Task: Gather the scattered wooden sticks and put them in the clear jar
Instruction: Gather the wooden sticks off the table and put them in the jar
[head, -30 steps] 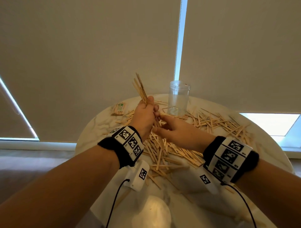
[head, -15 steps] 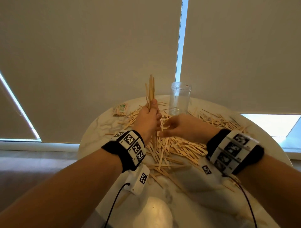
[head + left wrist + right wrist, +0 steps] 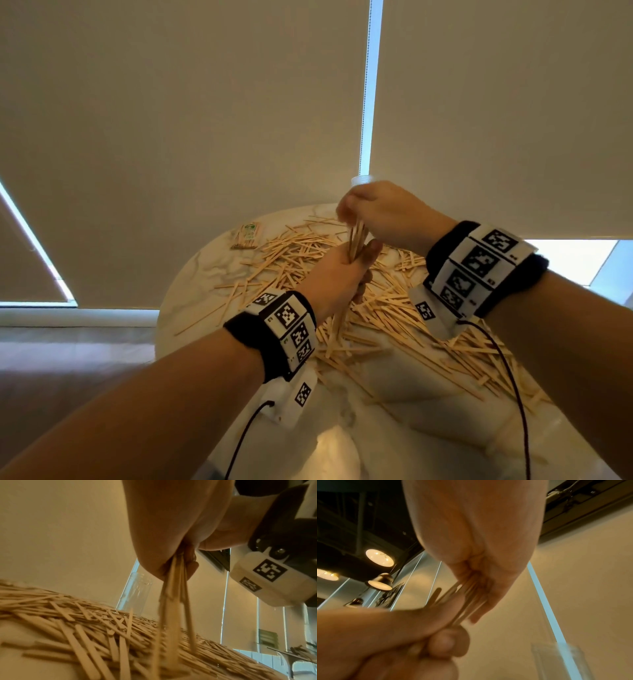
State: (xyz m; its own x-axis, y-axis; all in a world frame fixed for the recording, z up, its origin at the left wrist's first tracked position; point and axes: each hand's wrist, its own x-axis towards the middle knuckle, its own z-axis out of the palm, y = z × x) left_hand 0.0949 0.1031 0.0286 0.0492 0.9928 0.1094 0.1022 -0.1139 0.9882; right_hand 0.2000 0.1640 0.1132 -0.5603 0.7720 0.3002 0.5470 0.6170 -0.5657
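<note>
My left hand [image 3: 356, 263] grips a bundle of wooden sticks [image 3: 356, 240] held upright over the pile. In the left wrist view the bundle [image 3: 171, 601] hangs from my curled fingers [image 3: 154, 566], its lower ends reaching the scattered sticks [image 3: 82, 626]. My right hand [image 3: 349, 212] is above and pinches the bundle's top ends [image 3: 464, 601]. Behind my right hand stands the clear jar [image 3: 359, 180], with only its rim showing in the head view. It stands upright and looks empty in the left wrist view [image 3: 137, 592].
Scattered sticks [image 3: 394, 308] cover much of the round marble table [image 3: 191, 284], thickest at the centre and right. A small wrapped packet of sticks [image 3: 246, 236] lies at the far left. Closed window blinds hang behind the table. Cables run from both wrist cameras.
My right hand rose from beside the left hand to the top of the bundle, now covering the jar. My left hand sank a little, and the bundle stands more upright.
</note>
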